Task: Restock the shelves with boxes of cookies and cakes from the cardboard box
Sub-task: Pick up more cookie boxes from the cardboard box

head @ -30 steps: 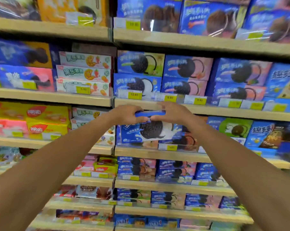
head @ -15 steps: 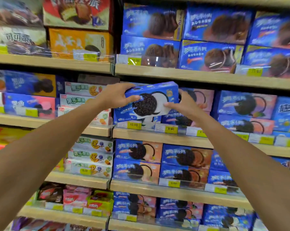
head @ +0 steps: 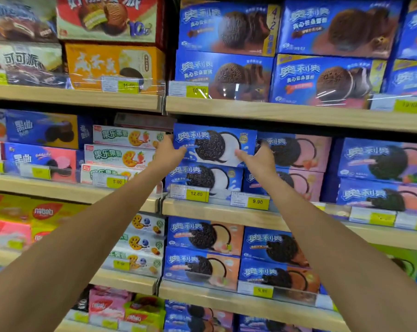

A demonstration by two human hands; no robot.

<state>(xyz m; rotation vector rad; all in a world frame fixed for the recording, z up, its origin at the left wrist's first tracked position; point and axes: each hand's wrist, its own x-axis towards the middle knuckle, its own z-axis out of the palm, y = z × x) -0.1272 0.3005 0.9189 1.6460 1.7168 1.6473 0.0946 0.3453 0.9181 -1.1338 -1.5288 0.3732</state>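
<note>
Blue cookie box (head: 214,144) is sitting on a matching box (head: 202,179) on the middle shelf (head: 214,215), between both hands. The left hand (head: 167,152) is pressing its left end, fingers (head: 164,140) fairly straight, thumb lying across the front. Just right of those fingers the box is reaching the right hand (head: 259,159), which is touching the right end likewise, fingers spread, not wrapping it.
</note>
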